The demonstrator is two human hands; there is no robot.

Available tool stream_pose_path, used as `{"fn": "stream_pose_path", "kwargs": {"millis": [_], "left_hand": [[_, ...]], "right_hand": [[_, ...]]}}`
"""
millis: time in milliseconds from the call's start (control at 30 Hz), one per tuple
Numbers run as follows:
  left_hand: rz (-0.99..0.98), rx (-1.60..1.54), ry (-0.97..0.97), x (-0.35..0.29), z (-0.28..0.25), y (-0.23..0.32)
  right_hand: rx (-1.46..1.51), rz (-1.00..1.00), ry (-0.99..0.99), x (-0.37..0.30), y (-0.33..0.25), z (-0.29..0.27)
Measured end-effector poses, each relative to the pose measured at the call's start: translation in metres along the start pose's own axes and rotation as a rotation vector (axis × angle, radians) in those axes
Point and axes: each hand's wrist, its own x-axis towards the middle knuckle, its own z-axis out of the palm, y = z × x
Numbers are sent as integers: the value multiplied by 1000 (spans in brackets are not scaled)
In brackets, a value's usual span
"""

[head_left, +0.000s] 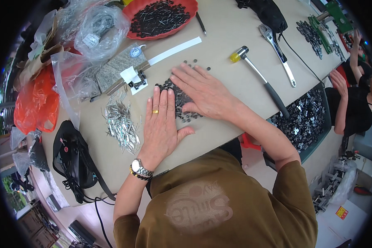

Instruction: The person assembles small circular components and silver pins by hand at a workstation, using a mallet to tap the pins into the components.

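Note:
Small round black caps [180, 99] lie in a loose patch on the table between my hands, with a few strays beyond the fingertips. My left hand [161, 124] rests flat along the patch's left side, its fingers straight and thumb out. Across the top and right of the patch, my right hand [206, 93] lies flat with fingers stretched, covering some of the caps. Neither hand grips anything. Left of my left hand is a heap of thin silvery metal pins [122, 120].
At the back stands a red bowl [132, 8] of black-headed pins. A hammer [260, 76] and an adjustable wrench [277, 53] lie right. Dark metal parts fill a bin [327, 126] beside the table. Plastic bags [101, 31] and a black bag [76, 157] sit left. Another person [355, 99] is at far right.

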Motion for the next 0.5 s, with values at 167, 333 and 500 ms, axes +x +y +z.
{"fn": "stream_pose_path", "kwargs": {"millis": [167,333,500], "left_hand": [[19,-6,47,14,7,-2],[16,-48,87,9,4,0],[-38,0,49,-8,-2,0]], "right_hand": [[-80,52,-11,-9,0,-10],[32,12,4,-21,-16,-9],[30,-26,-1,-14,-26,0]]}}
